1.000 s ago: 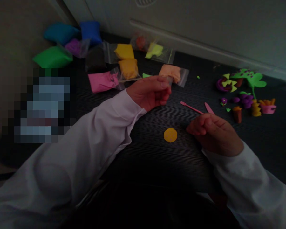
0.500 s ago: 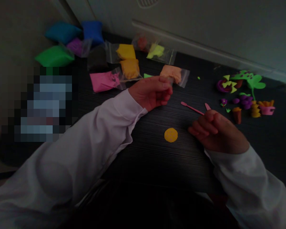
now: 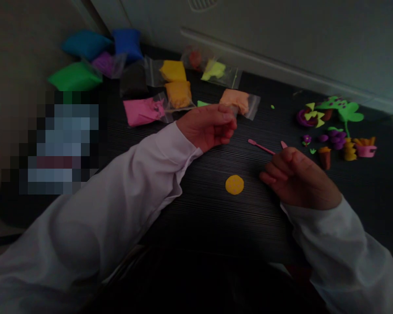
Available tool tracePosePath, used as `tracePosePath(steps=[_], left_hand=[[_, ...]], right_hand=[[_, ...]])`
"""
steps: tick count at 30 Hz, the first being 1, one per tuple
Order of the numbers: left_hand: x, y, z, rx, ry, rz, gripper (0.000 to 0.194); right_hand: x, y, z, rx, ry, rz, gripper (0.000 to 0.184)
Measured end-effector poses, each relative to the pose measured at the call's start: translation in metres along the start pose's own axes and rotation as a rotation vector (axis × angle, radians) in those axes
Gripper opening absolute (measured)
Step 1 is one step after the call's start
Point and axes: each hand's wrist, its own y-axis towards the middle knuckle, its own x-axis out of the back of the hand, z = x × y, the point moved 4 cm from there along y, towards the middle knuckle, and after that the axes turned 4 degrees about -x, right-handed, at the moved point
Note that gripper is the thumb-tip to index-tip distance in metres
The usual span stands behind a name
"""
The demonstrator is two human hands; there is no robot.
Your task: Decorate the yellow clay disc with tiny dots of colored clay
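Observation:
A flat yellow clay disc (image 3: 235, 185) with pale dots lies on the dark table between my hands. My left hand (image 3: 209, 126) is above the table, fingers curled and thumb pressed to the index finger. It is nearest a zip bag of peach clay (image 3: 237, 100), partly covering that bag's lower edge. My right hand (image 3: 298, 176) is also closed, fingers folded toward the thumb, to the right of the disc. What either hand may pinch is hidden. Just beyond the right hand lie a pink modelling tool (image 3: 260, 146) and a second pink tool tip (image 3: 283, 144).
Small clay figures stand at right: a purple bowl (image 3: 303, 118), a purple grape cluster (image 3: 338, 138), a brown cone (image 3: 325, 159) and a pink cup (image 3: 366, 150). Several clay bags lie at the back left, including pink (image 3: 140, 112) and green (image 3: 75, 77). A blurred-out screen (image 3: 62, 144) is at left.
My right hand has shifted slightly up, covering a little more of the pink tool's handle. The left hand and the disc look unmoved.

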Motion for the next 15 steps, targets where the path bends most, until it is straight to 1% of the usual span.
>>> tracePosePath(steps=[5, 10, 15], left_hand=[[0.0, 0.0, 0.0002, -0.004, -0.004, 0.007, 0.02], [-0.0005, -0.0001, -0.0003, 0.011, -0.006, -0.001, 0.023], [-0.0004, 0.0003, 0.0002, 0.015, -0.012, 0.014, 0.024]], right_hand=[[-0.0019, 0.0015, -0.0013, -0.03, -0.006, -0.007, 0.017], [-0.003, 0.0001, -0.0017, -0.024, -0.017, 0.014, 0.019], [-0.0019, -0.0018, -0.0011, -0.01, 0.034, 0.02, 0.026]])
